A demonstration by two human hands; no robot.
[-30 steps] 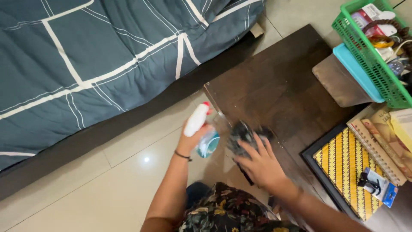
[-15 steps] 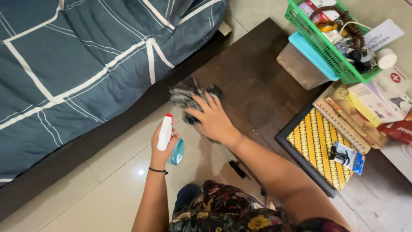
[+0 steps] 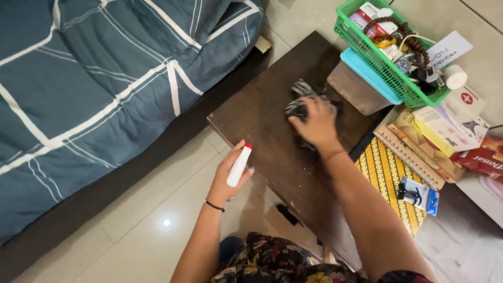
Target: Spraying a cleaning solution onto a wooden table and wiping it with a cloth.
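Observation:
My right hand presses a dark striped cloth flat onto the dark brown wooden table, near the table's far side. My left hand grips a white spray bottle with a red tip, held over the table's near-left edge above the tiled floor. A thin black band circles my left wrist.
A green basket full of small items rests on a lidded plastic box at the table's right end. Books, a yellow patterned tray and boxes lie to the right. A blue quilted mattress borders the left.
My right hand has slid the cloth across the table toward the plastic box. The left hand with the spray bottle has stayed near the table's edge. The camera has shifted.

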